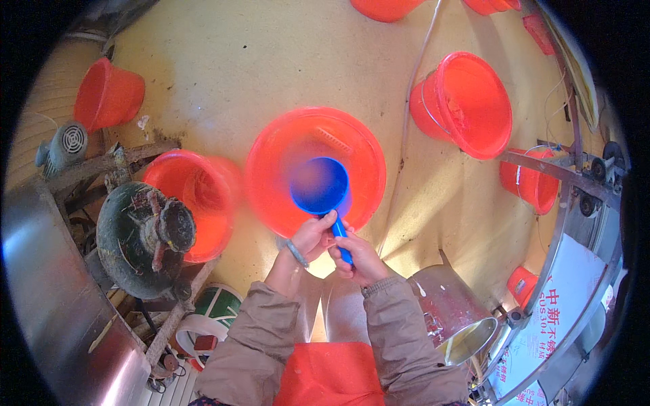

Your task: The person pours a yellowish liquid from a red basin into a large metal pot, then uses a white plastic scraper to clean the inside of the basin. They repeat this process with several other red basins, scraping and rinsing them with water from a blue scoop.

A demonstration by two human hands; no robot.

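A blue plastic dipper (332, 193) with a round cup and a straight handle is held in front of me, over the near part of a large round red basin (267, 159). My right hand (361, 257) is wrapped round the lower handle. My left hand (313, 238), with a band on its wrist, grips where handle and cup meet, its thumb on top. A hazy blur lies across the cup's left side, so its contents cannot be made out. Pale ridged marks show on the basin's inside wall.
A red bucket (220, 172) stands left of the basin, beside a dirty dark round machine (128, 247) on a frame. Another red bucket (501, 118) tilts at the right. A metal pot (450, 298) sits near my right forearm. A thin hose (406, 122) crosses the floor.
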